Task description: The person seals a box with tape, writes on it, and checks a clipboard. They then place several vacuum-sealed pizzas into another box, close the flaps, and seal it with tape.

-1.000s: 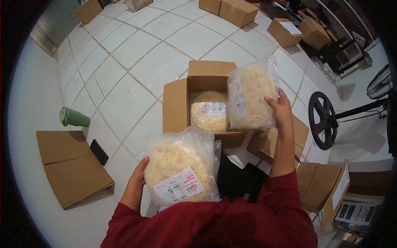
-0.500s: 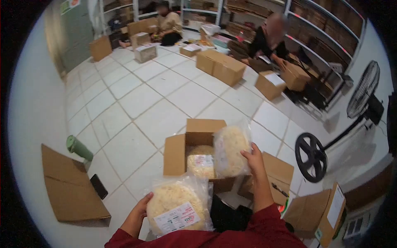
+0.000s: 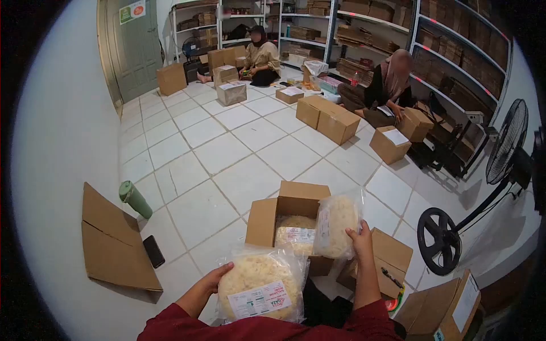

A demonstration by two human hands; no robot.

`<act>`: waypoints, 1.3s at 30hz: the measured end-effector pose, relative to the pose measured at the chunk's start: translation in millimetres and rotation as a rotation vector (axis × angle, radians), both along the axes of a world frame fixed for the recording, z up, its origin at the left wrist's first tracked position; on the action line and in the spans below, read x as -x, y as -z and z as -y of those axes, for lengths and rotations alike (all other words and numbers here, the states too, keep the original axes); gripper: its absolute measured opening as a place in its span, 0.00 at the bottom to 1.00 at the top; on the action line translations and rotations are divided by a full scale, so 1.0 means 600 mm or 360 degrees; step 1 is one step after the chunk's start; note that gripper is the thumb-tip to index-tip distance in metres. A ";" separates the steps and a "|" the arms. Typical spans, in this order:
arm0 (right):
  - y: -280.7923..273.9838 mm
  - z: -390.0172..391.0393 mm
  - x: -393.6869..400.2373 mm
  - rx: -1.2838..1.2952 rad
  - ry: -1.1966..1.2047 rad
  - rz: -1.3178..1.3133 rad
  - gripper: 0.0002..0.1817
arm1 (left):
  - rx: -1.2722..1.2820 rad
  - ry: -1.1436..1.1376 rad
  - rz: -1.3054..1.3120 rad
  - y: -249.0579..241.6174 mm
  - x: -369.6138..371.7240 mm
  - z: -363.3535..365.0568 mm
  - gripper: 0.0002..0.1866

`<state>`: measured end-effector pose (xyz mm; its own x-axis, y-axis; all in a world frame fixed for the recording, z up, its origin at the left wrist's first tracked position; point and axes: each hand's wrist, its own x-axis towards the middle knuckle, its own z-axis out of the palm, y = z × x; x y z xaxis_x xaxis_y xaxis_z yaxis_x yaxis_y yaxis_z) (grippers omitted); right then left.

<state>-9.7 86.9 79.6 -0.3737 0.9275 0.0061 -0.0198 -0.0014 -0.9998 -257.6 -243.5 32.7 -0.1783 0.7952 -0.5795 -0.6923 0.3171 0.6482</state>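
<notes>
My left hand grips the edge of a clear plastic pack of round, pale yellow flat food. A white label with red print faces up on it. In my right hand is a second clear pack of pale food, tilted upright at the right side of an open cardboard box. Inside that box lies another labelled pack, partly covered by the one in my right hand. The exact kind of food cannot be made out.
A cardboard sheet, phone and green tumbler are at left. A pedestal fan and an open carton stand right. Two people sit among boxes near shelves farther back. A pen lies on a flap.
The camera view has tilted up and shifted, so the room appears lower and farther right. Both hands keep hold of their packs, with little movement relative to the box.
</notes>
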 end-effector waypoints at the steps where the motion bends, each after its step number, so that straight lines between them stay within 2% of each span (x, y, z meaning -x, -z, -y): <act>1: -0.003 0.005 0.000 0.0016 0.0007 -0.0027 0.27 | -0.0001 -0.0001 -0.0003 -0.002 -0.001 0.002 0.29; 6: 0.011 0.007 -0.006 0.0031 0.0121 0.0075 0.31 | 0.0066 0.0005 -0.0052 -0.026 -0.011 0.000 0.29; 12: 0.033 0.003 -0.016 -0.0090 0.0133 0.0067 0.34 | -0.0014 0.0020 0.0091 -0.005 -0.009 0.004 0.29; 17: -0.021 0.041 -0.020 -0.0173 0.0274 -0.0058 0.32 | 0.0010 0.0001 0.0035 -0.019 -0.017 0.003 0.29; 20: -0.060 0.058 -0.026 -0.0197 0.0300 -0.0294 0.31 | -0.0055 0.0010 0.0075 -0.016 -0.017 0.001 0.29; 23: -0.146 0.103 -0.037 -0.0229 0.0279 -0.0467 0.28 | -0.0092 0.0008 0.0098 -0.019 -0.024 -0.002 0.28; 25: -0.190 0.133 -0.043 -0.0204 0.0063 -0.0841 0.27 | -0.0083 0.0003 0.0086 -0.023 -0.028 -0.002 0.28; 26: -0.198 0.145 -0.046 -0.0208 0.0062 -0.0847 0.27 | -0.0102 -0.0014 0.0109 -0.025 -0.031 -0.002 0.28; 30: -0.191 0.203 -0.051 0.0119 -0.0281 -0.0993 0.26 | -0.0129 -0.0055 0.0147 -0.041 -0.051 -0.005 0.28; 32: -0.169 0.251 -0.044 0.0457 -0.0423 -0.0978 0.25 | -0.0237 0.0057 0.0103 0.031 -0.031 -0.013 0.27; 33: -0.142 0.270 -0.043 0.0601 -0.0502 -0.0854 0.25 | -0.0334 0.0169 0.0066 0.055 -0.024 -0.013 0.25; 36: -0.049 0.305 -0.041 0.0905 -0.0689 -0.0423 0.26 | -0.0243 0.0044 0.0124 -0.003 -0.051 -0.013 0.22; 37: -0.028 0.313 -0.045 0.0964 -0.0709 -0.0244 0.26 | -0.0252 0.0034 0.0120 0.000 -0.052 -0.010 0.22; 39: -0.023 0.319 -0.058 0.0987 -0.0715 -0.0258 0.26 | -0.0193 0.0012 0.0026 0.007 -0.051 -0.006 0.19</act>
<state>24.9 -104.5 93.4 -0.7529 0.5395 -0.3770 -0.0310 -0.6013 -0.7984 -227.0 -239.7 28.6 -0.1635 0.8609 -0.4818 -0.7010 0.2423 0.6707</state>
